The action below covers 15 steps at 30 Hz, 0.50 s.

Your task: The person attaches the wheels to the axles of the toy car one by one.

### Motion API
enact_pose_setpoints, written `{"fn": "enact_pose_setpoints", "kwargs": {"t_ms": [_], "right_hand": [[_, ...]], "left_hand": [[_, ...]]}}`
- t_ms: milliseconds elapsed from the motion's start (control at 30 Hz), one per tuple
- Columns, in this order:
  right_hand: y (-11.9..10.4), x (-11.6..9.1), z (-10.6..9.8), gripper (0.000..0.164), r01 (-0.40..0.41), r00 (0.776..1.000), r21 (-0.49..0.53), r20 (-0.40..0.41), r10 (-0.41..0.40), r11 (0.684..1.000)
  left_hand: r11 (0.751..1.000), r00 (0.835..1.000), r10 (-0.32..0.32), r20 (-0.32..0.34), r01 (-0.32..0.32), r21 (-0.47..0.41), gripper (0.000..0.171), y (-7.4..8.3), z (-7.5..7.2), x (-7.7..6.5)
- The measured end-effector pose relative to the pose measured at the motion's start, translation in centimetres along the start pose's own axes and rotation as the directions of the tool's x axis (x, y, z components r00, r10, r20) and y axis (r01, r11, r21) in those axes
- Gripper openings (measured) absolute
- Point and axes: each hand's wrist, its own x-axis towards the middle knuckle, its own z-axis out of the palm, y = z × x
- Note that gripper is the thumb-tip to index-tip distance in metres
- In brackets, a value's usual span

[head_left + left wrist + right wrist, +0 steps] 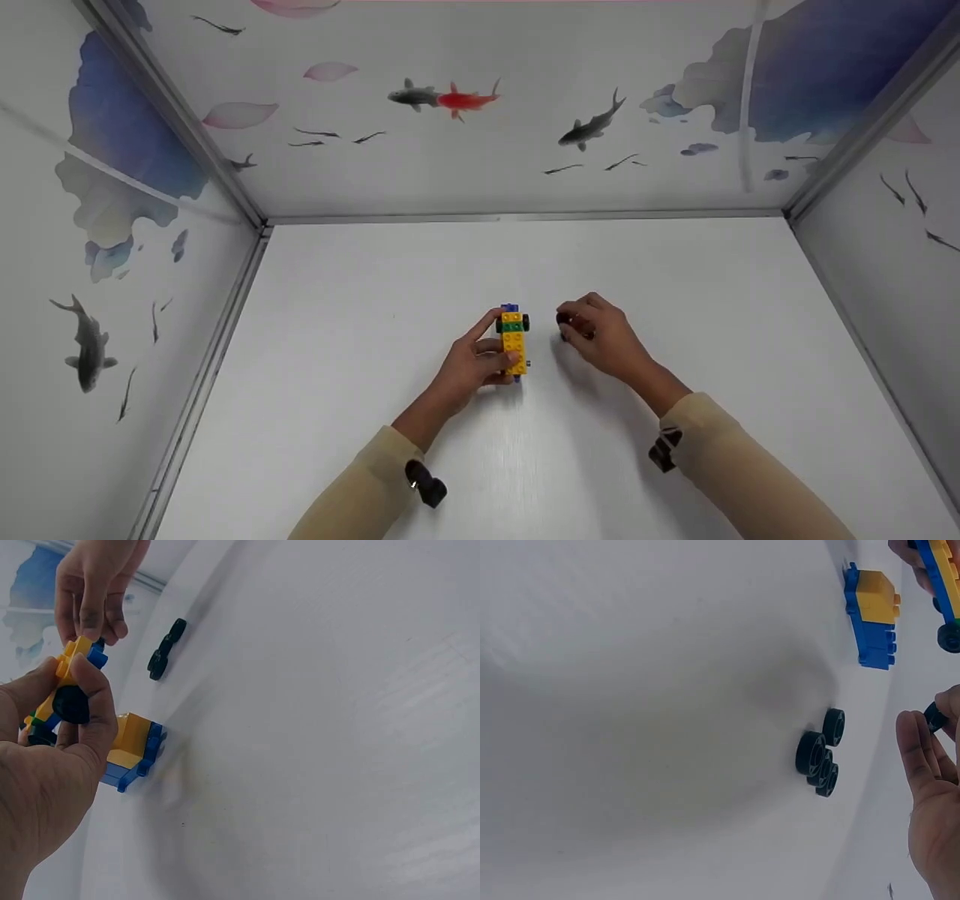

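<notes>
A toy car (514,341) of yellow, green and blue bricks is gripped in my left hand (469,364), thumb across the near part of its yellow top. Black wheels sit at both sides by the green brick, and a small pale stub shows low on the car's right side. To its right, my right hand (611,337) pinches a loose black wheel (934,718) between thumb and fingers. A separate block of yellow and blue bricks (874,604) stands on the table below the car. Several more black wheels (810,754) lie on the table close to the right hand.
The white table (360,300) has metal-framed panels on its left, right and far sides, printed with fish and blue patches. A dark strapped device (426,484) sits at the left cuff, and another device (664,450) at the right cuff.
</notes>
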Motion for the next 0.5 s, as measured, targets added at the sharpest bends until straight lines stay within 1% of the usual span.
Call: {"fn": "enact_pose_setpoints", "kwargs": {"t_ms": [100, 267, 500], "right_hand": [[-0.7, 0.2, 0.3, 0.028, 0.022, 1.000, 0.010, 0.005, -0.022, 1.000], [-1.5, 0.5, 0.7, 0.025, 0.033, 0.999, 0.074, 0.021, -0.035, 0.997], [-2.2, 0.2, 1.1, 0.028, 0.024, 0.998, 0.104, 0.052, -0.029, 0.994]], "left_hand": [[1.000, 1.000, 0.009, 0.009, -0.009, -0.011, 0.085, 0.0, -0.2, 0.0], [0.999, 1.000, 0.019, 0.012, -0.018, -0.044, 0.084, 0.1, -0.4, 0.1], [1.000, 1.000, 0.000, -0.003, 0.000, -0.024, 0.085, -0.1, -0.3, 0.1]]}}
